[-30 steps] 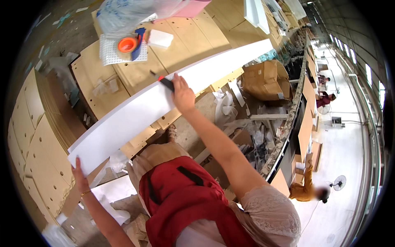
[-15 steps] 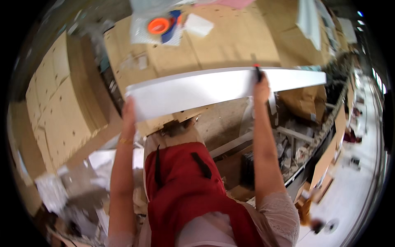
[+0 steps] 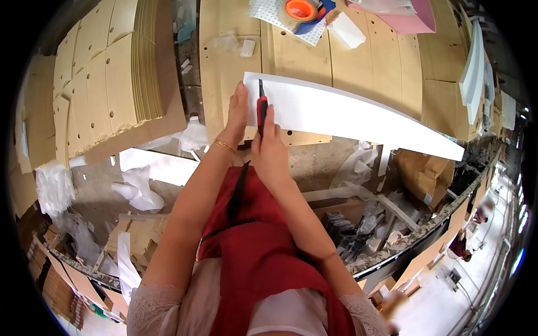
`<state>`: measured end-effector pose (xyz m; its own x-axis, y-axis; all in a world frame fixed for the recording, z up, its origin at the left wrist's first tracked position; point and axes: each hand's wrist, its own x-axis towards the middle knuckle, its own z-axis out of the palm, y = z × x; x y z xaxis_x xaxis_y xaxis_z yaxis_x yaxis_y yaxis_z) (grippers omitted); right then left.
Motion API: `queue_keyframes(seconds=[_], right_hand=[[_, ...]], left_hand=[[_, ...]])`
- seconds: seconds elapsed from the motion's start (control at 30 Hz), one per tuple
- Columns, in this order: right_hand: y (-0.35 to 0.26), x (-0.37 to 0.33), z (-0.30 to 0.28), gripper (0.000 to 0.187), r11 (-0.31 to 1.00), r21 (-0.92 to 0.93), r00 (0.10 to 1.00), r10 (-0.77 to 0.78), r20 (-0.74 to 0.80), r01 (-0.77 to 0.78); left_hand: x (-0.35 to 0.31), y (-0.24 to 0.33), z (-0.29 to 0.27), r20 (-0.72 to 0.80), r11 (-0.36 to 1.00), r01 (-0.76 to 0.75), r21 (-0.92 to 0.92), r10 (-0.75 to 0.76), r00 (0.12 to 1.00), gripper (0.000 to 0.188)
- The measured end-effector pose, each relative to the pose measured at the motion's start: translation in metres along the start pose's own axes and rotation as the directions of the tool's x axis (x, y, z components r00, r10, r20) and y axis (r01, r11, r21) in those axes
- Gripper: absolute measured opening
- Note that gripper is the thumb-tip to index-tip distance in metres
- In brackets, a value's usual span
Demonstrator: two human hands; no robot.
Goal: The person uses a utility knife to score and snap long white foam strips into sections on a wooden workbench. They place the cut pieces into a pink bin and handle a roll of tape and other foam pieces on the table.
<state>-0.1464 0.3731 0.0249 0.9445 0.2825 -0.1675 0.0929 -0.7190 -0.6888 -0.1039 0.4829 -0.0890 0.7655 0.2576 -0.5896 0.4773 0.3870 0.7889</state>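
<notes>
A long white strip, like foam board, slants from in front of me toward the right, tapering with distance. At its left end my left hand grips the short edge, thumb up; the strip hides some of its fingers. Closed around a red and black utility knife is my right hand. The knife's dark blade points away from me and lies over the strip close to its left end. Whether the blade cuts into the strip, I cannot tell.
Wooden boards form a worktop, with an orange-cored tape roll and a pink box at its far side. Stacked boards stand left. Brown paper packaging and scraps lie right. White offcuts litter the floor.
My right hand, with the knife, has come from the strip's far right part to its left end. The strip now slants down to the right, and my view has shifted.
</notes>
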Motion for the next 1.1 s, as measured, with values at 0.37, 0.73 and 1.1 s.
queue_keyframes(seconds=[0.37, 0.73, 1.1], right_hand=[[-0.035, 0.013, 0.035, 0.073, 0.953, -0.273, 0.991, 0.134, -0.011, -0.132], [-0.031, 0.006, 0.045, 0.070, 0.959, -0.215, 0.983, 0.183, -0.023, -0.183], [-0.030, 0.014, 0.034, 0.068, 0.975, -0.179, 0.991, 0.121, -0.055, -0.129]], left_hand=[[-0.007, 0.013, -0.006, 0.124, 0.992, 0.042, -0.122, -0.027, 0.992, 0.075], [0.000, 0.011, -0.005, 0.089, 0.985, -0.014, -0.170, 0.029, 0.996, 0.073], [0.001, 0.006, -0.010, 0.159, 0.978, 0.038, -0.205, -0.005, 0.987, 0.077]])
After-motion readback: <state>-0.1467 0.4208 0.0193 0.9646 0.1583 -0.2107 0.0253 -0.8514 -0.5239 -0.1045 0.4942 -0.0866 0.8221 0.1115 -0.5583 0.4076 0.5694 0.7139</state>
